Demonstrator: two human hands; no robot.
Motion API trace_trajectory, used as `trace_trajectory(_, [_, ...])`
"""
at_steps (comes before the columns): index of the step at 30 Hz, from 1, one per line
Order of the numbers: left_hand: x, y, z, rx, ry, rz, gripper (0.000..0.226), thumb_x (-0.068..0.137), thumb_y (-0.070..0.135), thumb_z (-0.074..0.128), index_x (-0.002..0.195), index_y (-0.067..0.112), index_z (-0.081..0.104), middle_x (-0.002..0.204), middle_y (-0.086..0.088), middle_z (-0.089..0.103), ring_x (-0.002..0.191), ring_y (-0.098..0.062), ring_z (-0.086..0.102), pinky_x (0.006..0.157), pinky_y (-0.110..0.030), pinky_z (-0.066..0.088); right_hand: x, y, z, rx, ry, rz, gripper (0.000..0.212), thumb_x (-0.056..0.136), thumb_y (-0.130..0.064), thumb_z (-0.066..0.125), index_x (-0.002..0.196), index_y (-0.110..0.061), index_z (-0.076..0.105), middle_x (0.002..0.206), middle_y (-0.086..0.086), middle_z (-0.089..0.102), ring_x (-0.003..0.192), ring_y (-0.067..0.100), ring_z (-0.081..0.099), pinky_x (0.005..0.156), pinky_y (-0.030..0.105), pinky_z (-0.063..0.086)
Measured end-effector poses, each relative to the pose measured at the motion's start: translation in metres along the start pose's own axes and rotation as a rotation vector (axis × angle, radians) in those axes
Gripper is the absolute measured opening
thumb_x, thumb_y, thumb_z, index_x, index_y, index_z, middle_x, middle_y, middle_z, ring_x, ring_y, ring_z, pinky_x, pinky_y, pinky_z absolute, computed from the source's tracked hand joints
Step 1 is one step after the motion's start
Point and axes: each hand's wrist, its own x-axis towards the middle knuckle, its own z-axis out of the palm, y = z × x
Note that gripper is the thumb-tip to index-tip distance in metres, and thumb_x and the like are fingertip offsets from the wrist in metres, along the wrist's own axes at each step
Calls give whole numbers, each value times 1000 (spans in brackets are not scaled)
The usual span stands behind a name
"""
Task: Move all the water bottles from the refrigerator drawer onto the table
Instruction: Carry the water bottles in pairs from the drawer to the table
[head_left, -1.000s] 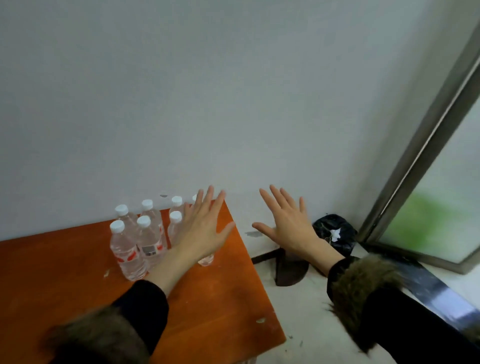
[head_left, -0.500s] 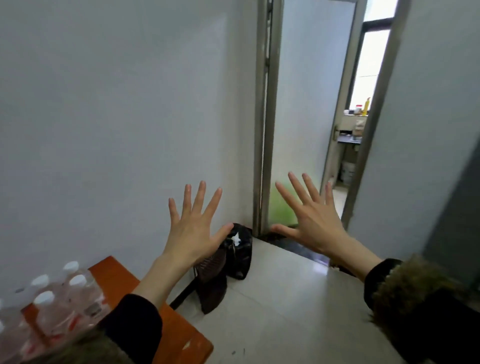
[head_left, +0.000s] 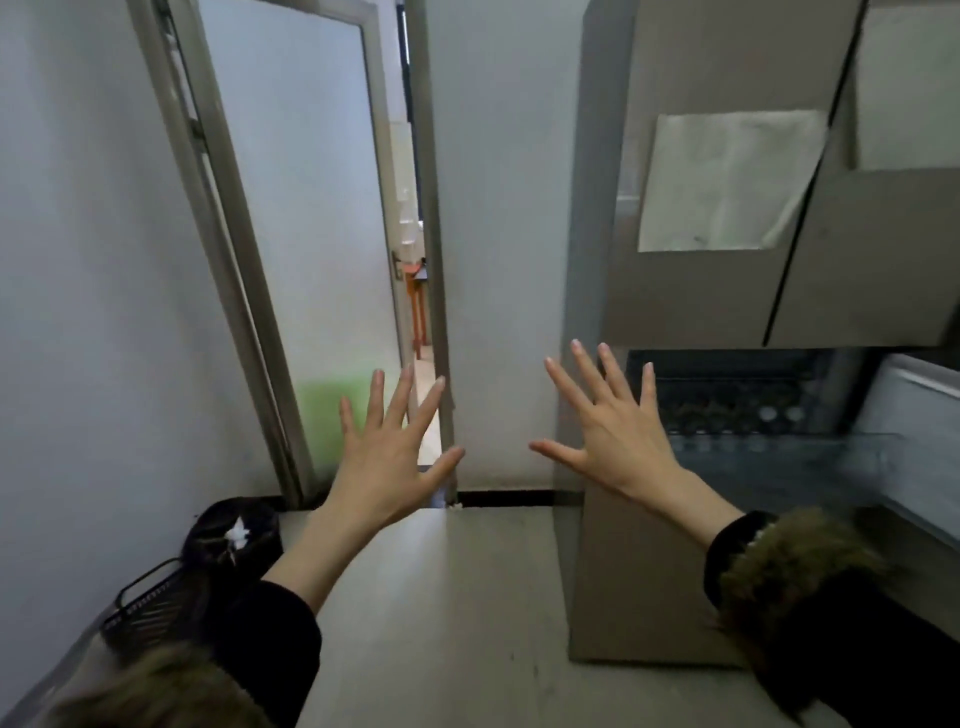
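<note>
Two bare hands, spread wide, holding nothing.
Left hand (head_left: 387, 457) before frosted glass door (head_left: 306, 218); right hand (head_left: 615, 436) beside tall beige refrigerator (head_left: 696, 280). Blurred bottle caps (head_left: 774, 414) inside pulled-out refrigerator drawer (head_left: 779, 457). Black bin (head_left: 234, 535) by left wall.

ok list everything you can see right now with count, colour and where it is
refrigerator: one, grey-brown, right side, lower drawer open
refrigerator drawer: one, clear-fronted, pulled out at right; round caps show blurrily at its back, count unclear
paper sheet: one, white, on the refrigerator door
glass door: one, frosted, grey frame, upper left
bin: one, black bag with white scrap, floor at lower left
wire basket: one, black, beside the bin
left hand: open, fingers spread, empty
right hand: open, fingers spread, empty, before the drawer
</note>
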Motion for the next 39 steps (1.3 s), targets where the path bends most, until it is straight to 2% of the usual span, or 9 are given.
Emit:
trace_trajectory(4, [47,92,29,-47,-13,50,85,70,77,2,144,40,-12,155,2,-22,138,-24,-30,111,-56,-12,-21,97,4,-34,-31,96,92,61,-82,0,138,-37,-23,158,-1,-14,145,24,-15,110,60,-9])
trace_trajectory(8, [80,181,56,-81,-40,104,75,86,68,23,144,40,-15,154,2,-24,137,-24,-31,111,-52,-16,-40,183,8,-75,-77,189,90,72,-81,17,143,-37,-17,157,-2,-18,144,22,-18,112,60,-8])
trace_trajectory(16, [144,295,115,-166,-124,236,77,79,77,13,139,44,-22,145,5,-35,135,-24,-34,108,-50,-21,-56,311,30,-118,-111,331,86,76,-80,22,134,-41,-27,154,-5,-24,142,21,-22,110,58,-10])
trace_trajectory(19, [169,319,133,-180,-133,268,75,81,75,15,140,44,-20,147,5,-34,135,-22,-35,109,-49,-20,-52,339,43,-114,-128,366,84,79,-77,26,134,-41,-26,156,-4,-22,143,21,-21,110,56,-12])
trace_trajectory(23, [211,351,170,-222,-154,311,87,63,86,-6,138,45,-22,148,6,-33,135,-22,-35,110,-50,-19,-36,379,71,-106,-153,399,85,74,-83,16,133,-41,-27,156,-5,-22,140,18,-25,110,56,-12])
trace_trajectory(26, [246,369,201,-257,-190,296,78,78,76,13,141,43,-19,151,7,-30,136,-21,-33,110,-50,-19,-22,409,99,-115,-161,429,87,64,-83,0,136,-42,-27,153,-7,-25,136,15,-29,110,56,-11])
trace_trajectory(30, [289,390,229,-314,-244,302,75,81,73,18,142,43,-16,152,8,-27,137,-19,-32,111,-49,-17,-2,446,124,-74,-214,483,86,79,-79,23,144,-39,-16,156,-5,-21,141,18,-24,111,57,-10])
trace_trajectory(35, [331,418,252,-338,-300,348,72,88,65,25,145,39,-12,154,6,-24,139,-20,-29,111,-49,-18,18,484,149,-30,-264,512,83,82,-75,27,146,-38,-12,157,-5,-17,144,19,-18,112,55,-9])
trace_trajectory(39, [352,438,282,-338,-369,342,72,88,65,26,145,39,-11,154,6,-23,139,-19,-28,110,-48,-18,26,509,174,24,-315,518,81,84,-71,27,146,-37,-13,151,-8,-25,144,18,-18,114,49,-10])
